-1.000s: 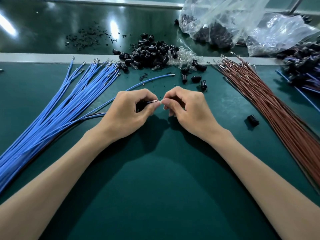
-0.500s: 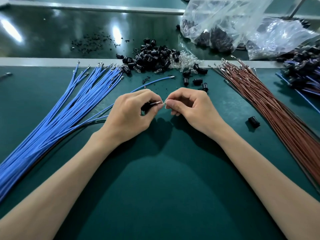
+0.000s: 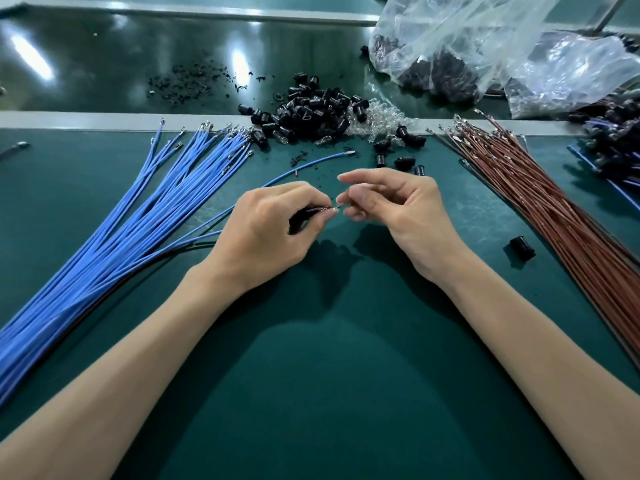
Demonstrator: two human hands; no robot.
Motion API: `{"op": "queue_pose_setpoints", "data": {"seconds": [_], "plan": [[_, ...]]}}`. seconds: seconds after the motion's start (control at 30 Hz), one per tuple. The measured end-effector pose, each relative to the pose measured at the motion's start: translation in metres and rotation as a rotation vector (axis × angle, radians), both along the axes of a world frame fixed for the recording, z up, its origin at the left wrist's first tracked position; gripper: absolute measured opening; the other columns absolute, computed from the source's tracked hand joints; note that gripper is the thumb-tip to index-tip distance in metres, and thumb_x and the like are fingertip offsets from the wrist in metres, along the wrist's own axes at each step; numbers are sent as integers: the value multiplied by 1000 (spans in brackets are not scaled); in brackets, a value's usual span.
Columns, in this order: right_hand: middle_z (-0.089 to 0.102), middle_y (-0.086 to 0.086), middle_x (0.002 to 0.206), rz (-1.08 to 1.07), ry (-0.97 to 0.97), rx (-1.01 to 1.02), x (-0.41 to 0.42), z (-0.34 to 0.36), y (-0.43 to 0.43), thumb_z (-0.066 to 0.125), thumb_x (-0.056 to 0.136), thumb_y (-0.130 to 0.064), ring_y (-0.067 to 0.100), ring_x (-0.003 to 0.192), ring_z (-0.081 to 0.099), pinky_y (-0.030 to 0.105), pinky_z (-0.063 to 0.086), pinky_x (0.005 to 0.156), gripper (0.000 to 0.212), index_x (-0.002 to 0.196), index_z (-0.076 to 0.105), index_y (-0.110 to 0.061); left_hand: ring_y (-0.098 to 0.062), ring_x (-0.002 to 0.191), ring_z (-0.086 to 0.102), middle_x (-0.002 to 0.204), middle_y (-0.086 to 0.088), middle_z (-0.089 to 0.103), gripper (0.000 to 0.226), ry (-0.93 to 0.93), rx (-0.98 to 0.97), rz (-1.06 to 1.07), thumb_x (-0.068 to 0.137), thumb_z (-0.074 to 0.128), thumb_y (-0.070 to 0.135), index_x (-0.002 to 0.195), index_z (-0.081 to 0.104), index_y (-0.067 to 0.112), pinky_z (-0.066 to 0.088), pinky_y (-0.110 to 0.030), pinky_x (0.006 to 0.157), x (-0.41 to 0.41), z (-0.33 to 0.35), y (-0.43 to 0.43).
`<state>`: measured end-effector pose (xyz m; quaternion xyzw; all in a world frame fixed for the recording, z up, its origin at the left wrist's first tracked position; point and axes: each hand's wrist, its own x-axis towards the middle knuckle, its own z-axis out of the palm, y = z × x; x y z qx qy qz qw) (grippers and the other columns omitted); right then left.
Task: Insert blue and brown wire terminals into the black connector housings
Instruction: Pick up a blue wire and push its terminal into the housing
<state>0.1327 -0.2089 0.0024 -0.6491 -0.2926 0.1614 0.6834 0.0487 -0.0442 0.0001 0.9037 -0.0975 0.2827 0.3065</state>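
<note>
My left hand (image 3: pixel 273 230) is closed around a small black connector housing (image 3: pixel 299 216). A metal terminal (image 3: pixel 329 207) sticks out to the right between its thumb and forefinger. Blue wires (image 3: pixel 211 227) run from the left into this hand. My right hand (image 3: pixel 394 209) hovers just right of the terminal tip with its fingers apart and its forefinger raised. It holds nothing that I can see. A fanned bundle of blue wires (image 3: pixel 138 220) lies at the left. At the right lies a bundle of brown wires (image 3: pixel 540 209).
A pile of black housings (image 3: pixel 311 116) and clear parts (image 3: pixel 384 119) sits at the mat's far edge. One loose blue wire (image 3: pixel 311 164) lies beyond my hands. A lone housing (image 3: pixel 522 248) rests beside the brown wires. Plastic bags (image 3: pixel 467 46) and wired housings (image 3: pixel 616 143) fill the far right.
My right hand has let go of the terminal tip and spread its fingers, with the forefinger lifted. My left hand keeps its grip and has barely moved.
</note>
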Motion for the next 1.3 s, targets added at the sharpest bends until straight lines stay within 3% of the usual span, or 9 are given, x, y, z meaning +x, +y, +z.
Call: {"op": "queue_pose_setpoints", "data": {"seconds": [0.1,0.4,0.67,0.9,1.13,1.3], "plan": [[69,-2,68,-8,-29,-25,-3,1,3,62,90,-5,7,61,61,18,50,63,12,89,70,-13,-11,61,50,75,2,64,11,1,29,10,86,65,14,84,69,4,46,-25,60,-1,0,-1],[69,-9,72,67,-112,-120,-2,2,0,67,85,-2,4,66,63,16,50,68,18,93,69,-18,-10,59,46,72,4,62,12,18,47,22,85,64,15,81,69,5,39,-20,62,-2,0,-2],[72,-8,71,82,-86,-106,-1,2,-1,71,79,-6,3,63,64,14,50,66,14,87,71,-17,-10,61,52,74,3,65,12,17,33,0,85,66,16,83,70,5,43,-22,61,-1,-2,1],[67,-6,72,39,-272,-175,-5,-1,2,64,87,-1,3,63,61,15,50,67,21,88,69,-22,-2,61,46,72,13,58,9,9,23,10,83,68,16,80,71,7,40,-17,60,-1,-1,2],[63,8,74,4,-556,-206,-6,-2,2,62,89,1,11,61,58,17,49,63,12,94,72,1,-15,55,52,63,-3,65,11,49,-56,-43,83,69,12,77,70,2,43,-27,54,-3,4,0],[65,9,72,-38,-645,-205,-8,0,4,61,89,0,15,59,59,21,51,61,11,93,72,2,-22,54,58,61,-6,66,14,117,-209,-40,85,69,14,76,70,3,46,-33,54,-4,6,1]]}}
